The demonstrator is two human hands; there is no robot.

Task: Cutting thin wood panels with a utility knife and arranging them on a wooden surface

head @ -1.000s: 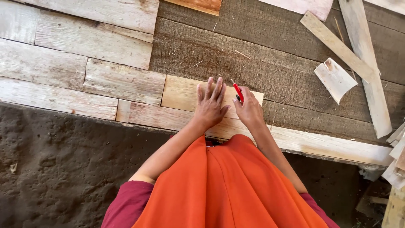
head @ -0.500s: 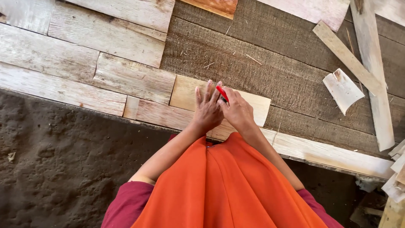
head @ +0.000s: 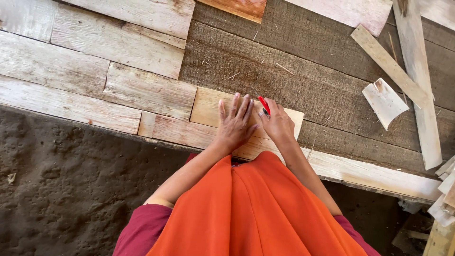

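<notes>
While the left hand (head: 235, 124) lies flat, fingers spread, on the small pale rectangular wooden offcut (head: 208, 106), it pins that piece against the weathered whitewashed planks (head: 95, 78) beneath; judged: steadying it for marking. Right hand (head: 278, 124) is closed in a writing grip around a red pen-like marker (head: 263, 104), tip down at the offcut's top face, just beside the left fingertips. Offcut sits near the planks' front edge, above the dark soil (head: 71, 189). Loose pale wooden slats (head: 417, 76) and a curled white scrap (head: 385, 102) lie well apart, right.
</notes>
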